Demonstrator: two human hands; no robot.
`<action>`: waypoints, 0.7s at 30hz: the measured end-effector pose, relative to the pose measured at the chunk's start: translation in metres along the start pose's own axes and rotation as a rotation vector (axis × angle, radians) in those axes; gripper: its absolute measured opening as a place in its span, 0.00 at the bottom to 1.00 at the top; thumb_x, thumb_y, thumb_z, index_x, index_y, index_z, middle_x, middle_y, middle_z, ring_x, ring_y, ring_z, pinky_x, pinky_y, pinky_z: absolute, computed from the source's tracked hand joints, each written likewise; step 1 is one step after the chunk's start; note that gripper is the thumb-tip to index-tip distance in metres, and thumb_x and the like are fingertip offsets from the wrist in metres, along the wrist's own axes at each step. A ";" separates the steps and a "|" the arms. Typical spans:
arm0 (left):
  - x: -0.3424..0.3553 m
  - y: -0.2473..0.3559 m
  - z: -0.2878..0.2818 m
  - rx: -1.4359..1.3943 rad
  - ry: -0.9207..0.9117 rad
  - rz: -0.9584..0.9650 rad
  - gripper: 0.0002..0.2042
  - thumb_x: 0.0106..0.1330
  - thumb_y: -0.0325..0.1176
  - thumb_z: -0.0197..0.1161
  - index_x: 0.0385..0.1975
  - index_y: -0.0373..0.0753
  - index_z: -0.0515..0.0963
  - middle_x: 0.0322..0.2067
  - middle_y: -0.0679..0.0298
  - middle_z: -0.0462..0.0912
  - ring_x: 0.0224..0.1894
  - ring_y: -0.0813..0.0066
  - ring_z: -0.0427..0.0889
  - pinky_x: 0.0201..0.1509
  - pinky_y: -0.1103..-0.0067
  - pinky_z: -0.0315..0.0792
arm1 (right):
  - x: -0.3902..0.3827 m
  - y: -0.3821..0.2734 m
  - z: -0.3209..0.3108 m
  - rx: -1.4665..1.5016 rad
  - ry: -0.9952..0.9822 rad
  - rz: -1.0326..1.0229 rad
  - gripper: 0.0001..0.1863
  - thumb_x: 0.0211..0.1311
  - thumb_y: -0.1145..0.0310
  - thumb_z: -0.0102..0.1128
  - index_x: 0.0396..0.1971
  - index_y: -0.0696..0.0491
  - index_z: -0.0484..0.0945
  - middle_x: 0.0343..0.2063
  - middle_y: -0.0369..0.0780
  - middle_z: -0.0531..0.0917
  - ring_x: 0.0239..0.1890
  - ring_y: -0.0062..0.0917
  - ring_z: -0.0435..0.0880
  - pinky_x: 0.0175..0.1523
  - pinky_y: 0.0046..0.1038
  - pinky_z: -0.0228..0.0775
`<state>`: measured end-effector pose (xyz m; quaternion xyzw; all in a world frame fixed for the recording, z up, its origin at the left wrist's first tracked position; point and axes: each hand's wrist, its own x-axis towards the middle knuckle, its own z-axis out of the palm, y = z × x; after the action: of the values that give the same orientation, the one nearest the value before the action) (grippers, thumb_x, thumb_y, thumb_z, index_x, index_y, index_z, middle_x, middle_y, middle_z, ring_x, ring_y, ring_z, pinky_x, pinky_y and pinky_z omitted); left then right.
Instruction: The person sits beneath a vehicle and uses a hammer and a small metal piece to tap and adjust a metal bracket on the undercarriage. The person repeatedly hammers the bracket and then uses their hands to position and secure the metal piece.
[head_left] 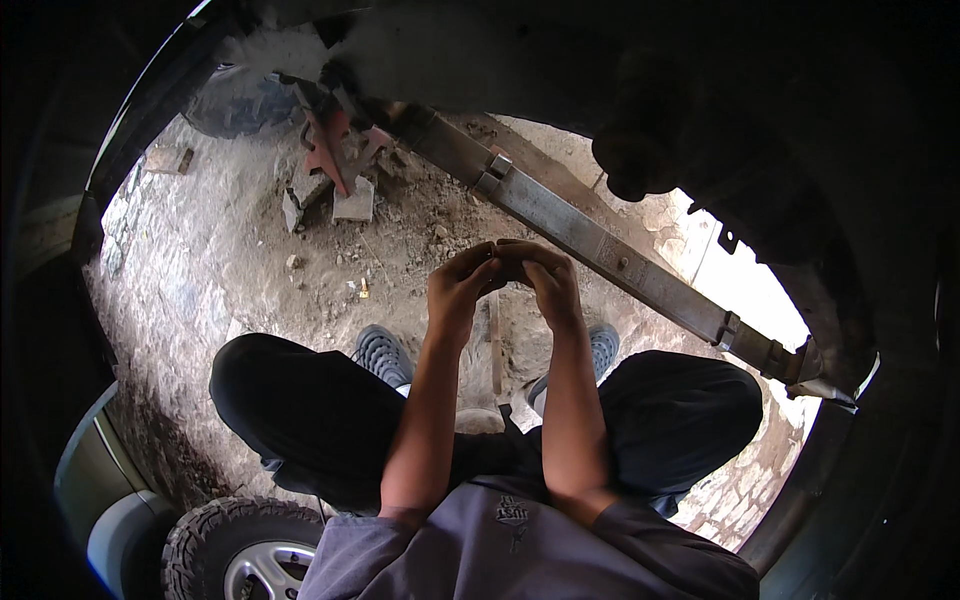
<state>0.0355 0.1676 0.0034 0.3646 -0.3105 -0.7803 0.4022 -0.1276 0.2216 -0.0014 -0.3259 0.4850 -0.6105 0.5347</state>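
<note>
My left hand (463,282) and my right hand (545,275) meet in front of me, over the dirt ground. Their fingers are curled and brought together tip to tip. Whatever they may pinch between them is too small and dark to make out. Just beyond and to the right of my hands, a long metal leaf spring (590,238) crosses on a slant, with a clamp (494,171) around it. My right fingertips look close to it, but I cannot tell whether they touch it.
Dark vehicle bodywork arches overhead and around me. A red metal stand (325,150) rests among broken blocks (353,200) at far left. A wheel with a knobbly tyre (200,535) lies at lower left. Small stones and rubble are scattered on the ground (300,285) ahead of my shoes (382,352).
</note>
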 end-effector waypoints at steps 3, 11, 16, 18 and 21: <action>0.003 -0.005 -0.003 0.003 0.033 0.029 0.21 0.69 0.26 0.72 0.59 0.24 0.79 0.47 0.51 0.89 0.46 0.67 0.90 0.52 0.75 0.86 | -0.003 -0.005 0.015 0.086 0.079 -0.007 0.18 0.71 0.69 0.67 0.56 0.64 0.83 0.47 0.44 0.89 0.47 0.26 0.90 0.55 0.27 0.84; 0.002 0.000 -0.006 0.075 -0.007 0.122 0.17 0.70 0.27 0.71 0.56 0.25 0.81 0.44 0.53 0.89 0.44 0.70 0.90 0.51 0.75 0.84 | -0.006 -0.001 0.039 0.116 0.179 0.086 0.16 0.71 0.67 0.70 0.52 0.62 0.86 0.41 0.41 0.90 0.43 0.23 0.89 0.52 0.26 0.83; -0.001 0.012 -0.006 -0.025 -0.023 0.052 0.15 0.72 0.31 0.70 0.53 0.28 0.82 0.43 0.56 0.90 0.44 0.71 0.90 0.50 0.76 0.84 | -0.009 -0.007 0.040 0.020 0.220 -0.009 0.14 0.70 0.67 0.69 0.47 0.62 0.88 0.40 0.41 0.91 0.41 0.23 0.90 0.50 0.25 0.82; 0.000 0.011 -0.008 0.078 0.011 0.055 0.15 0.73 0.32 0.69 0.53 0.29 0.83 0.45 0.57 0.90 0.45 0.71 0.90 0.51 0.75 0.85 | -0.009 -0.010 0.041 -0.150 0.225 -0.055 0.13 0.70 0.67 0.69 0.46 0.60 0.89 0.39 0.40 0.92 0.40 0.23 0.90 0.49 0.24 0.82; 0.004 0.016 -0.010 0.484 0.066 0.193 0.14 0.74 0.35 0.69 0.50 0.30 0.85 0.42 0.60 0.90 0.43 0.74 0.90 0.44 0.77 0.86 | -0.011 -0.008 0.048 -0.475 0.297 -0.143 0.12 0.70 0.65 0.69 0.45 0.56 0.90 0.37 0.41 0.92 0.37 0.22 0.90 0.46 0.24 0.81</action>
<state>0.0482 0.1552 0.0091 0.4443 -0.5082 -0.6288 0.3859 -0.0840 0.2200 0.0223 -0.3824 0.6631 -0.5571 0.3221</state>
